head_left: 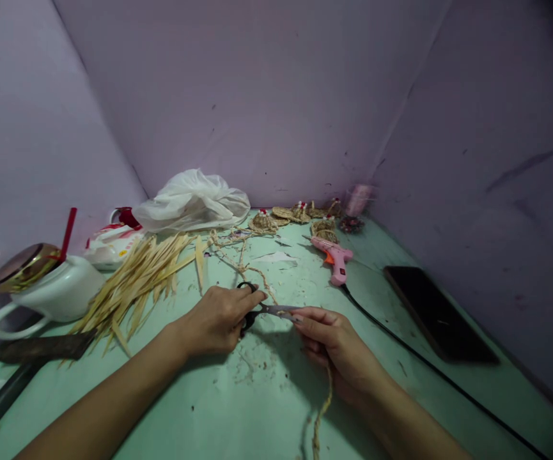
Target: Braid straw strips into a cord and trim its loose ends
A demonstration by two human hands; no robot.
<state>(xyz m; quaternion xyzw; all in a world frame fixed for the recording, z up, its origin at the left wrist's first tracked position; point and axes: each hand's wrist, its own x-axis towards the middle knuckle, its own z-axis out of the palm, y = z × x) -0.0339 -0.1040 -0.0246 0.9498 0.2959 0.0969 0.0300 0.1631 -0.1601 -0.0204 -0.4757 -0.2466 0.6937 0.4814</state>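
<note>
My left hand is closed around the black handles of a pair of scissors, whose blades point right. A braided straw cord is pinched between the fingers of my right hand, right at the blade tips. From there the cord hangs down toward the front edge of the view. Its other stretch runs from the blades back across the table in loose loops. I cannot tell whether the blades touch the cord.
Dry straw strips lie left, beside a white teapot and a dark blade. A white plastic bag sits behind. Small woven hats stand at the back. A pink glue gun and a phone lie right.
</note>
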